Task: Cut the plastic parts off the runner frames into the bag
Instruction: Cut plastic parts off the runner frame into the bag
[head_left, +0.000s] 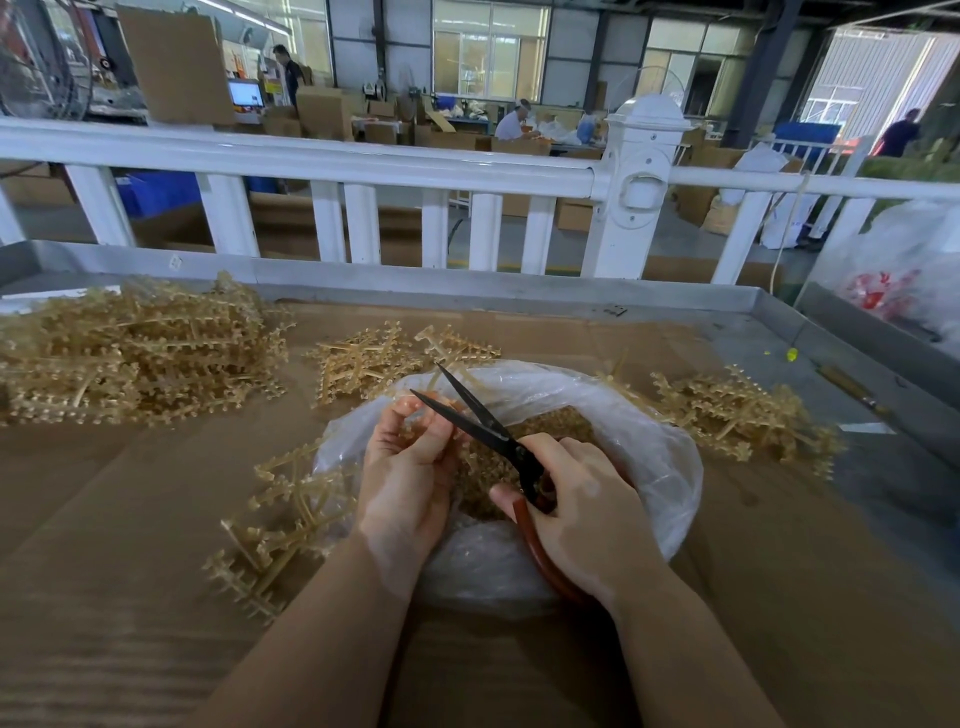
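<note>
Both hands work over a clear plastic bag (597, 415) that lies open on the cardboard (130, 493) covering the table. The left hand (410, 467) grips a small piece of runner frame (415, 402) between thumb and fingertips, holding it above the bag's mouth; the piece is partly hidden by the fingers and blurred. The right hand (582, 509) is clenched around the red-brown handles of the scissors (483, 421), thumb through one loop. The black blades stand apart in a narrow V that points far and left, with the held piece at or just beside the lower blade's tip; whether they touch cannot be told.

Inside the bag lies a heap of cut parts (524, 447), small and yellowish, under and between the hands.

Uncut frames, pale amber lattices with stubs along their bars, sit around the bag. A big pile (135, 348) is at far left. A smaller pile (374, 358) is just beyond the bag, touching its far rim. Another pile (743, 410) lies to the right, beside the bag. A loose frame or two (275, 525) lies near left, its right end tucked against the bag's edge, just beside the left wrist.

A grey metal lip (467, 286) runs along the table's far edge, with a white fence (332, 161) behind it. A second bag (904, 270), whitish with red inside, sits off the far right corner.
</note>
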